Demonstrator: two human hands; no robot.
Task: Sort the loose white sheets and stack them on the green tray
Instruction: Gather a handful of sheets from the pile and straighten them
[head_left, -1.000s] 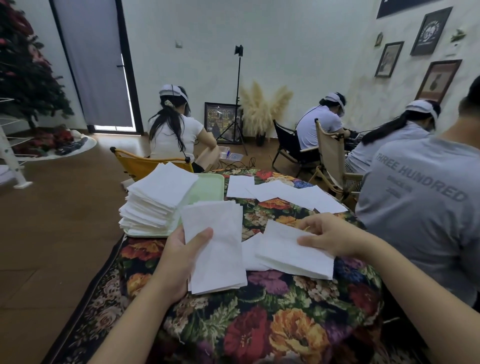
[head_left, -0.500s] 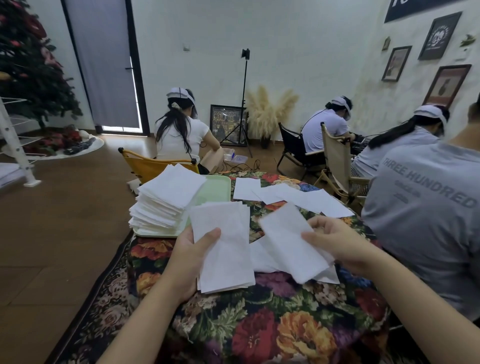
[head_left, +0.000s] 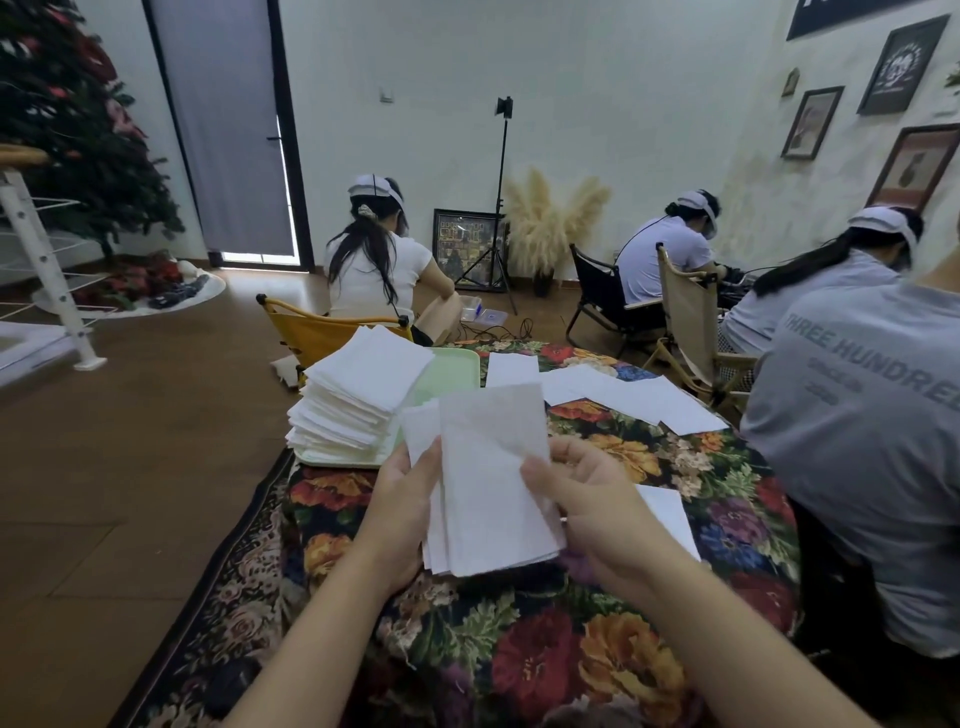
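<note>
A small bundle of white sheets (head_left: 488, 483) stands upright between my hands above the floral tablecloth. My left hand (head_left: 405, 499) grips the bundle's left edge with the thumb in front. My right hand (head_left: 582, 499) pinches the top sheet at its right edge. Behind it, the green tray (head_left: 452, 371) carries a tall stack of white sheets (head_left: 358, 395) on its left part. Several loose white sheets (head_left: 623, 395) lie spread at the table's far right, and one more sheet (head_left: 670, 514) lies just right of my right hand.
A floral tablecloth (head_left: 519, 649) covers the table. A person in a grey T-shirt (head_left: 872, 441) sits close at the right edge. A yellow chair (head_left: 317, 332) with a seated person stands behind the tray. More people and chairs are farther back right.
My right hand lifted a sheet off the table and brought it left onto the front of the bundle in my left hand. The bundle now stands more upright.
</note>
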